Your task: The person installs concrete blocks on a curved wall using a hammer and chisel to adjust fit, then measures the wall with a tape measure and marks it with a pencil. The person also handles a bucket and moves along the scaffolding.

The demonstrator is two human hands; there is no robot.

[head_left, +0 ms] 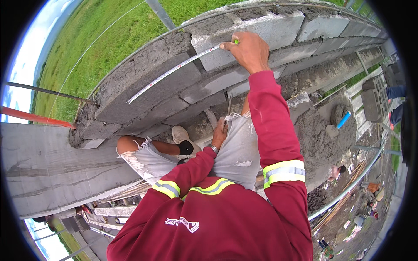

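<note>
My right hand [249, 51] is closed around a tape measure, whose bright green case [236, 42] just shows between the fingers. Its white blade [170, 73] is drawn out down to the left, across the face of the concrete block wall [204, 89]. Beside my knee, my left hand [220, 134] is low and closed. A thin, narrow metal piece [230, 104] sticks up from it; what kind of tool this is cannot be made out. A pale stick-like piece [211, 117] lies close to those fingers.
Wet mortar [324, 135] is heaped on a board at the right, with a blue-handled tool [343, 120] in it. Stacked blocks [374, 102] stand beyond, near another person's legs [396, 104]. Rebar [48, 90] and an orange bar [37, 117] reach in from the left. Ground lies far below.
</note>
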